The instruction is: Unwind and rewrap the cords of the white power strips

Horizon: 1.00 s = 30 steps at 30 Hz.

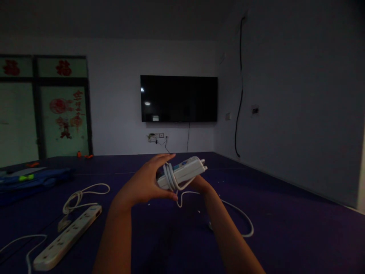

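A white power strip (190,170) is raised above the purple surface, tilted with its right end higher. My left hand (145,180) is closed around its left end, thumb below and fingers above. Several turns of white cord (170,177) are wound about the strip near that hand. Behind and below the strip is my right hand (200,184); its fingers are hidden, so its grip does not show. A loose length of the cord runs past my right wrist and curves over the surface on the right, where a plug (210,226) is partly covered by my forearm.
Another white power strip (70,238) lies at the left with its looped cord (76,198) and plug. Blue fabric (51,178) with a bright green item (26,177) lies farther left. Small white scraps dot the purple surface (279,228). A wall-mounted television (179,99) hangs ahead.
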Available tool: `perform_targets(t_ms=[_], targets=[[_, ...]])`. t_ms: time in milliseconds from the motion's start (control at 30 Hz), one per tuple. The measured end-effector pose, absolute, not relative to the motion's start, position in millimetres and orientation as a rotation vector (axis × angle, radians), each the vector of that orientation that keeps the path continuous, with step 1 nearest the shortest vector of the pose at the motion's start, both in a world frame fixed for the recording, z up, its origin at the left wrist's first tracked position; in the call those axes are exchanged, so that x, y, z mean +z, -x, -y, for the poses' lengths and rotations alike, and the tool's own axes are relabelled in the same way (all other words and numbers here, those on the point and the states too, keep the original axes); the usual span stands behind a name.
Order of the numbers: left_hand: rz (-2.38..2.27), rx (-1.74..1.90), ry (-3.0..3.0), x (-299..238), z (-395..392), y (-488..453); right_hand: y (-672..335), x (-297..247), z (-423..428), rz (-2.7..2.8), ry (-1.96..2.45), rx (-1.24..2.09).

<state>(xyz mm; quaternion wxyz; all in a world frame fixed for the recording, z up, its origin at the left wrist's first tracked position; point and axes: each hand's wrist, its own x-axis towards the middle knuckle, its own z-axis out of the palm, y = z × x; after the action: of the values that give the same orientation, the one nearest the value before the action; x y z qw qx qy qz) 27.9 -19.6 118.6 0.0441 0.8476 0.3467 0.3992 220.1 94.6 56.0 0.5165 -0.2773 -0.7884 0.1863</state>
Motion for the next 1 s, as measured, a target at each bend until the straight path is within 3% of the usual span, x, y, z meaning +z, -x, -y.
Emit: perform_targets(t_ms=[300, 533, 767, 1000], targets=[[-1.312, 1.076, -2.557, 106, 4, -17, -243, 78, -87, 1.41, 0.767, 0.296], [-1.679, 1.067, -2.347, 104, -19, 7, -255, 75, -90, 1.468, 0.913, 0.144], [-1.805, 1.187, -2.225, 111, -11, 29, -263, 50, -113, 1.675, 1.478, 0.064], [-1.671, 1.297, -2.3, 114, -4, 27, -276, 19, -127, 1.605, 1.775, 0.104]])
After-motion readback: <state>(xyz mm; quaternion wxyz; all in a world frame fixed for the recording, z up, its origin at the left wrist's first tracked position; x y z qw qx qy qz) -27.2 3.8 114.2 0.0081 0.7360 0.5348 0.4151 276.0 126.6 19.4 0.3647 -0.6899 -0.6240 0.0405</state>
